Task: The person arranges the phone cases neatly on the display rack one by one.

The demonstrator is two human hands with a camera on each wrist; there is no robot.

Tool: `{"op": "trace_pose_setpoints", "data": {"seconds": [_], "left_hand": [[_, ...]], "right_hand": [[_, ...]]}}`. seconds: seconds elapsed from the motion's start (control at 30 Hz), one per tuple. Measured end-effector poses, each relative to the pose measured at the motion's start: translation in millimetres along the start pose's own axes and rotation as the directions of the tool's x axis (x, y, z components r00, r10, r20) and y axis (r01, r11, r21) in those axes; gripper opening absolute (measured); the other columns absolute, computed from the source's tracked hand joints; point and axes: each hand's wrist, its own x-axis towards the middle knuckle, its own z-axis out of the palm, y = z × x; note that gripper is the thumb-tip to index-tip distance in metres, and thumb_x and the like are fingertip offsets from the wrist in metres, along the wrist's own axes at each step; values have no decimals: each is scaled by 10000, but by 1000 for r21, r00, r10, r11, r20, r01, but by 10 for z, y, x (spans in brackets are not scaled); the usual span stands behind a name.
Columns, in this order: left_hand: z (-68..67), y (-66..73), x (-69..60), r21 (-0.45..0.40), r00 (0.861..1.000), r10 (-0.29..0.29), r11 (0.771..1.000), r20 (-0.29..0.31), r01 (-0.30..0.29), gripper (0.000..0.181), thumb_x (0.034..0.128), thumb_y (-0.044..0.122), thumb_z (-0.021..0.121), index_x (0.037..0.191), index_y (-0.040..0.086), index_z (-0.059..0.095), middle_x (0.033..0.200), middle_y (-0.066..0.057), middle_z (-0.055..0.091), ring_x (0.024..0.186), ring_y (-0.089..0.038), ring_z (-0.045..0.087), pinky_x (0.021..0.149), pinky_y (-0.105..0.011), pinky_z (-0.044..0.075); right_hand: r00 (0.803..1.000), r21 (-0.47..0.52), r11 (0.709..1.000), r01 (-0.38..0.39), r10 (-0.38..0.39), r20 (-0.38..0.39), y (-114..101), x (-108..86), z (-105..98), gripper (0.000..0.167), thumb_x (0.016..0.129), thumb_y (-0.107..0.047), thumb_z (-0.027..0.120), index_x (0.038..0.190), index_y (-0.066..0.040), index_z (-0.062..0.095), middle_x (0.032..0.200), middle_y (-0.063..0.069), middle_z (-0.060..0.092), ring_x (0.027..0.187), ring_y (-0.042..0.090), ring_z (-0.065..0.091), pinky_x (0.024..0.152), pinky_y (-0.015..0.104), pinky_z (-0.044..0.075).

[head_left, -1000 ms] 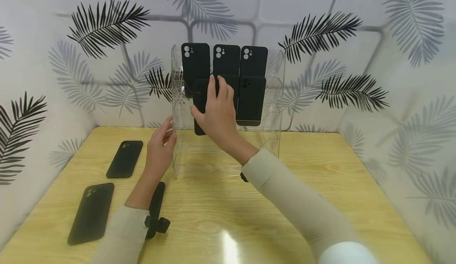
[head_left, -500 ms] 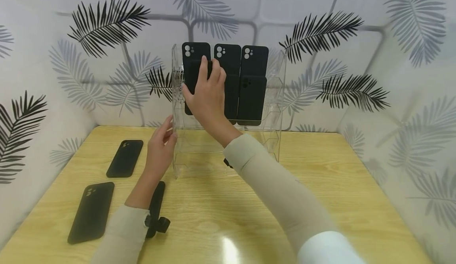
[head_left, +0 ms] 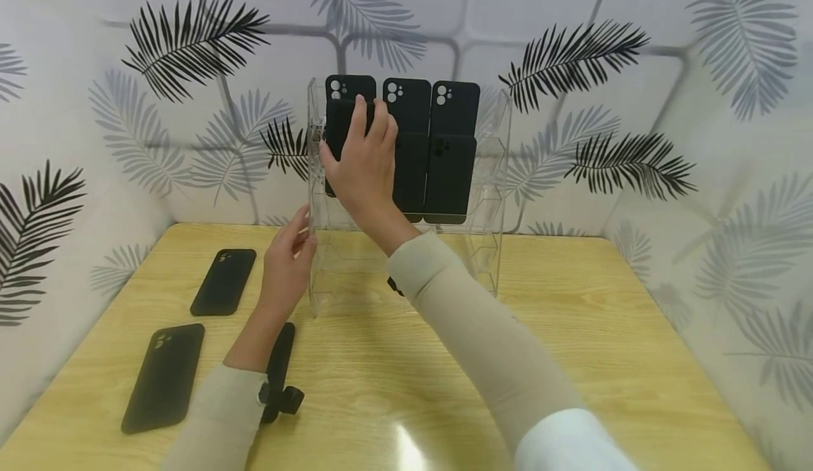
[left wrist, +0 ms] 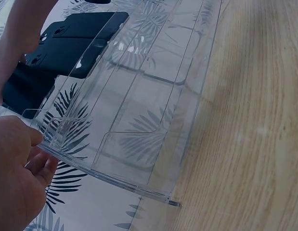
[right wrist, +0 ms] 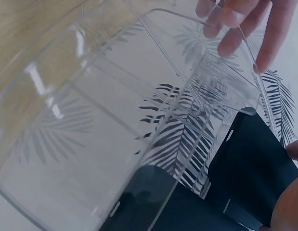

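Observation:
My right hand (head_left: pixel 365 167) grips a black phone case (head_left: pixel 339 123) at the upper left of a clear tiered rack (head_left: pixel 489 231); in the right wrist view this case (right wrist: pixel 254 163) stands tilted close to the rack's side. Behind it, the top of another case (head_left: pixel 349 85) shows. Two more upright cases (head_left: pixel 406 100) (head_left: pixel 454 107) fill the top row, with two cases (head_left: pixel 410 174) (head_left: pixel 449 178) in front of them. My left hand (head_left: pixel 286 266) holds the rack's left side edge, its fingers bent round it in the left wrist view (left wrist: pixel 19 168).
On the wooden table (head_left: pixel 571 330), two black cases (head_left: pixel 224 282) (head_left: pixel 164 378) lie at the left. Another dark case (head_left: pixel 279 358) lies partly behind my left wrist. A patterned wall (head_left: pixel 432 19) stands behind the rack.
My right hand has moved up and to the left with the case, from low in front of the rack to its upper left. My left hand has stayed on the rack's side.

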Motion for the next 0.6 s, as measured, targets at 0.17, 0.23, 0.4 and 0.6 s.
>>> {"op": "trace_pose_setpoints", "data": {"seconds": [0.17,0.23,0.4,0.6], "left_hand": [[-9,-12,3,-6,1000,-4,1000,0,4,529,1051,92,511,1560,195,407,1421,-196,546,1271,-344,593,1091,-459,490],[-12,-6,2,-3,1000,-1,1000,-2,1,528,1051,96,512,1559,196,409,1420,-193,549,1268,-342,595,1087,-458,493],[-13,-3,2,1,1000,9,1000,0,-9,525,1053,96,508,1560,190,407,1418,-191,548,1273,-342,594,1086,-455,495],[-8,2,6,4,1000,2,1000,0,-2,534,1048,87,514,1561,190,405,1424,-184,549,1274,-342,595,1086,-450,496]], "right_hand": [[1000,-32,999,11,-10,27,-25,-62,73,838,980,-512,571,1589,-58,217,1597,183,231,1408,304,300,1165,306,396],[999,-45,999,14,-13,32,-24,-78,101,842,981,-509,570,1591,-53,210,1599,184,227,1411,304,297,1173,308,389],[999,-85,996,32,-31,15,-14,-117,156,833,977,-503,577,1582,-42,238,1576,191,262,1389,309,316,1178,326,380],[998,-197,979,57,-61,-15,6,-187,219,827,970,-547,563,1575,-55,287,1546,182,318,1354,303,351,1154,362,385]]}}
